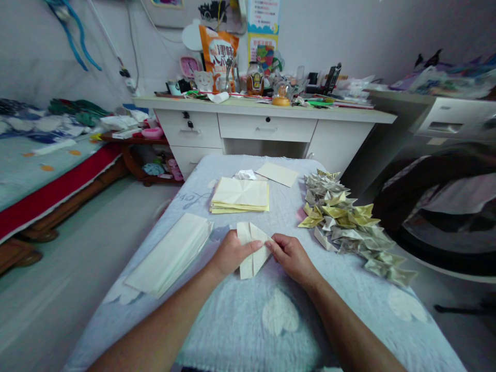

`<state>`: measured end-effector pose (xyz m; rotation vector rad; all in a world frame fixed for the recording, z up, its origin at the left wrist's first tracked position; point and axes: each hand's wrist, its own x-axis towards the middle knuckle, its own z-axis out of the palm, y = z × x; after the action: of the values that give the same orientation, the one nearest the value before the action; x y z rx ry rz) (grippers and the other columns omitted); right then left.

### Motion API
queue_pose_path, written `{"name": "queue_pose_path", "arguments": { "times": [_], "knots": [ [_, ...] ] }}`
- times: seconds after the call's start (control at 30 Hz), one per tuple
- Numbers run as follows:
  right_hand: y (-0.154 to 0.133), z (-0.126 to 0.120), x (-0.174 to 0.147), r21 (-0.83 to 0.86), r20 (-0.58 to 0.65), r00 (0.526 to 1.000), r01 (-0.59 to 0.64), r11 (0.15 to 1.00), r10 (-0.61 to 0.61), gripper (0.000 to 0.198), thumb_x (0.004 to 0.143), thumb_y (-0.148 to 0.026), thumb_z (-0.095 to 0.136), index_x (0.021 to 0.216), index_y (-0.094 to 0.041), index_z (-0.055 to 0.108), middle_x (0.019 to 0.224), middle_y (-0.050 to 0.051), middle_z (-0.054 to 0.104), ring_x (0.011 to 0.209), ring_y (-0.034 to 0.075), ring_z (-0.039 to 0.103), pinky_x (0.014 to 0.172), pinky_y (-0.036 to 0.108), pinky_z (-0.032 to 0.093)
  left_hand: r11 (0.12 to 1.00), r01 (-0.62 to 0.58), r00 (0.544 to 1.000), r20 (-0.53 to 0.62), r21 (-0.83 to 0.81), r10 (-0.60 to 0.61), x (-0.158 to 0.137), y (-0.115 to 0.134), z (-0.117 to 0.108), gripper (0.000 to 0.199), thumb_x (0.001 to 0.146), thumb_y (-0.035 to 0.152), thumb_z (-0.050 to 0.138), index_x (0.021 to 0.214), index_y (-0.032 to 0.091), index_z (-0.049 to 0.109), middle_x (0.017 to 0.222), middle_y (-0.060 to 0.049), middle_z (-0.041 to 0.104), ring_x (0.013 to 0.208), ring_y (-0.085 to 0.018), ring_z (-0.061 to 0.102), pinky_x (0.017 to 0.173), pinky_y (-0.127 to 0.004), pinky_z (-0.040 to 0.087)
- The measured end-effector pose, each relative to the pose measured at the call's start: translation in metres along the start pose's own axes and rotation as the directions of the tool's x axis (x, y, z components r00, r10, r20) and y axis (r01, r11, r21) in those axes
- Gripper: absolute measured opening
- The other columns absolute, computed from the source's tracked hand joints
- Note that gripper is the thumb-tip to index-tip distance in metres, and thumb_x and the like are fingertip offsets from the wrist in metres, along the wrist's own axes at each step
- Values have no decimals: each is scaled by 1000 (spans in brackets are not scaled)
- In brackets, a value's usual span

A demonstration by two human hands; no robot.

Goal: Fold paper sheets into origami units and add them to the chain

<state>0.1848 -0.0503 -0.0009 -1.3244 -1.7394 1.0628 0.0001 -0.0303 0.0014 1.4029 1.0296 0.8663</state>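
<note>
Between my hands is a partly folded sheet of cream paper, with a slanted edge on its right side and creases down its middle. My left hand grips its left side, thumb lying across the front. At the right corner, my right hand pinches the paper between thumb and fingers. Just beyond lies a stack of creased square paper. Left of my left hand is a pile of long folded paper strips. Rows of pointed folded paper pieces, grey and yellow, stand to the right.
A cloth-covered table carries everything. At its far end are a flat cream sheet and a crumpled white paper. Behind stands a white desk with a cluttered top. A washing machine is on the right, a bed on the left.
</note>
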Motion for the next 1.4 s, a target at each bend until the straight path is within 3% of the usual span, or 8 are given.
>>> {"name": "queue_pose_path", "arguments": {
  "times": [0.33, 0.5, 0.67, 0.87, 1.07, 1.17, 1.27, 1.4],
  "knots": [
    [-5, -4, -1, 206, -52, 998, -31, 978, 42, 49, 93, -53, 40, 60, -18, 52, 54, -2, 49, 52, 10, 42, 52, 23, 33, 996, -16, 1000, -27, -84, 14, -1, 1, 1, 29, 73, 34, 70, 93, 12, 70, 89, -6, 74, 81, -21, 67, 76, -31, 53],
    [-4, -2, 0, 362, 5, 1000, -14, 932, 14, 36, 86, -52, 54, 72, -18, 52, 61, -4, 48, 55, 10, 40, 51, 21, 32, 992, -6, 997, -83, -126, -5, 0, -4, 1, 33, 72, 38, 71, 91, 11, 69, 87, -7, 73, 77, -21, 66, 71, -31, 52],
    [2, 1, 0, 385, 46, 999, -35, 922, 18, 31, 82, -47, 59, 72, -19, 49, 59, -6, 43, 53, 9, 38, 49, 20, 32, 993, -8, 997, -79, -120, -2, 0, -2, 2, 33, 71, 38, 71, 90, 12, 67, 85, -6, 71, 75, -19, 64, 69, -29, 51],
    [4, 0, 2, 415, 71, 994, -108, 904, 86, 27, 76, -40, 63, 71, -20, 45, 55, -7, 47, 45, 8, 41, 43, 20, 33, 989, -130, 965, -236, -66, 111, 1, 6, -6, 38, 73, 36, 69, 102, 16, 56, 81, 0, 62, 69, -11, 58, 63, -21, 43],
    [5, -4, 6, 502, -120, 989, -19, 864, 91, 41, 73, -32, 65, 103, -25, 39, 61, -10, 48, 47, 8, 42, 43, 18, 30, 998, -58, 997, -53, 14, 59, 3, 3, -6, 32, 72, 26, 65, 101, 16, 54, 76, 1, 55, 65, -9, 53, 62, -20, 42],
    [8, -7, 6, 381, -169, 984, 18, 924, 50, 31, 75, -28, 61, 97, -24, 39, 68, -7, 53, 55, 10, 48, 50, 20, 35, 994, -73, 997, -18, 87, 75, 3, 0, -4, 20, 76, 23, 58, 95, 16, 56, 73, 2, 52, 65, -10, 51, 60, -21, 40],
    [10, -9, 6, 3, -186, 982, 25, 1000, -24, 12, 76, -20, 56, 83, -21, 46, 69, -3, 54, 62, 12, 49, 58, 24, 37, 919, -144, 989, 29, 366, 143, 1, -1, -4, 11, 78, 19, 51, 82, 17, 61, 76, -1, 56, 71, -13, 53, 66, -25, 42],
    [9, -8, 6, -450, -116, 984, 71, 890, -137, 9, 74, -10, 54, 76, -19, 54, 75, 2, 56, 75, 16, 49, 70, 28, 37, 702, -236, 965, 77, 672, 250, -2, -2, -3, 19, 78, 14, 50, 85, 20, 67, 90, -4, 58, 90, -19, 55, 83, -32, 43]
  ]
}}
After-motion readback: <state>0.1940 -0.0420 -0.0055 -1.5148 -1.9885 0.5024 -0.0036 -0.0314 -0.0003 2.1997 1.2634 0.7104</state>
